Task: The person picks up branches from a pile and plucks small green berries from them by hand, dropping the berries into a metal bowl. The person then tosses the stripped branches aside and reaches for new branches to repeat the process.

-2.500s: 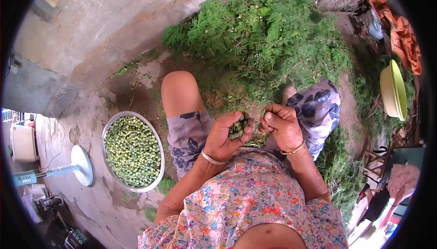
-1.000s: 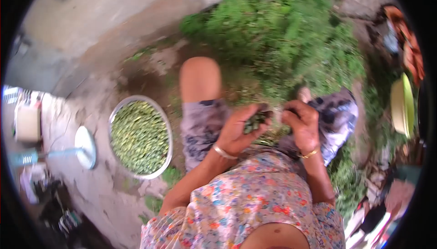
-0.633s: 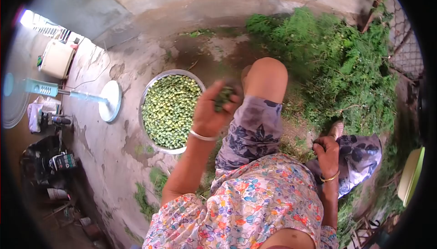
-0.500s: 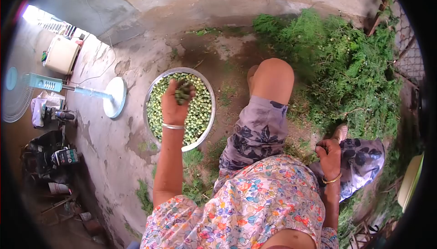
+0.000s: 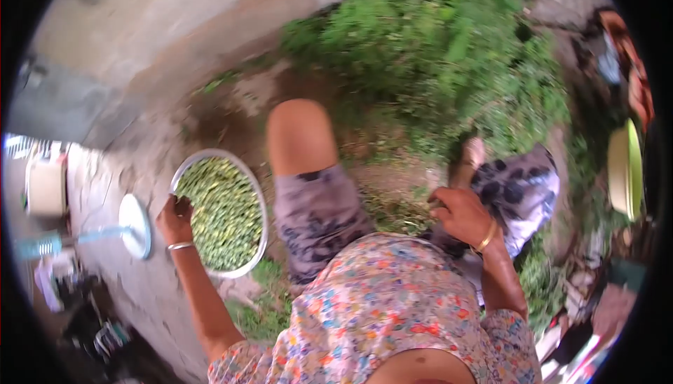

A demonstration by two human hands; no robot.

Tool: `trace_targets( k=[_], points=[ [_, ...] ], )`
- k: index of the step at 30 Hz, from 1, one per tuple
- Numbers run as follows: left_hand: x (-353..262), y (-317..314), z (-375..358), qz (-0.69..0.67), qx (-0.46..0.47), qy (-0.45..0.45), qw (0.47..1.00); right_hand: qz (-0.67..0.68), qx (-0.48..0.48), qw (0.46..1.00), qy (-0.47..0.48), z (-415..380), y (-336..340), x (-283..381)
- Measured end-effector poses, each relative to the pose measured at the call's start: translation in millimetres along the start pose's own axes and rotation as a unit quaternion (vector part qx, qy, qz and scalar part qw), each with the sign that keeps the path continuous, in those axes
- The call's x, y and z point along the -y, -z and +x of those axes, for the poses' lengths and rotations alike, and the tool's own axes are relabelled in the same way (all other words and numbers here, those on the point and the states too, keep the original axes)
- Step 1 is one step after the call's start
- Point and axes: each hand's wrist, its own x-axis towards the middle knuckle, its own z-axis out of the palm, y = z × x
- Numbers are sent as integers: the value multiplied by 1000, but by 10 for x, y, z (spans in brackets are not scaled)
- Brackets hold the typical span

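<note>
A round metal basin (image 5: 264, 226) full of small green fruits or pods (image 5: 224, 212), too blurred to name, stands on the ground left of my bent knee. My left hand (image 5: 175, 220), with a silver bangle at the wrist, is at the basin's left rim. Its fingers curl in around a dark patch; what they hold, if anything, I cannot make out. My right hand (image 5: 461, 216), with a gold bangle, hovers by my patterned trouser leg (image 5: 515, 184). The fingers point left, thumb apart, and nothing shows in them.
Leafy green branches (image 5: 434, 54) are heaped against the wall, beyond my feet. To the left are a fan's round white base (image 5: 134, 226) and a pale box (image 5: 46, 187). A yellow-green basin (image 5: 625, 170) is at the far right. Loose greenery (image 5: 266, 314) lies beside me.
The view has swung right. My left hand has moved from above the green pile to the basin's left rim. My right hand has shifted away from the knee, its fingers straighter.
</note>
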Motion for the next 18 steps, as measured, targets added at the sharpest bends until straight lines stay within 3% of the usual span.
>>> trace_targets(
  k=[3,5,10,12,16,18],
  points=[
    [-187,-802,-81,9,118,-11,993,-62,-2,998,15,107,215,-112],
    [-385,-1548,-419,34,192,-31,980,-53,-107,993,19,246,363,-260],
    [-565,-3165,-1245,168,376,-60,909,-50,-169,983,-46,524,996,-311],
    [-405,-3650,-1455,243,459,-96,849,-33,-176,982,-54,633,1172,-364],
    [220,-4383,-1639,365,571,-85,730,-56,-175,982,-48,827,1373,-509],
    [713,-4581,-1684,382,588,-49,711,-81,-174,981,-37,899,1435,-631]
  ],
)
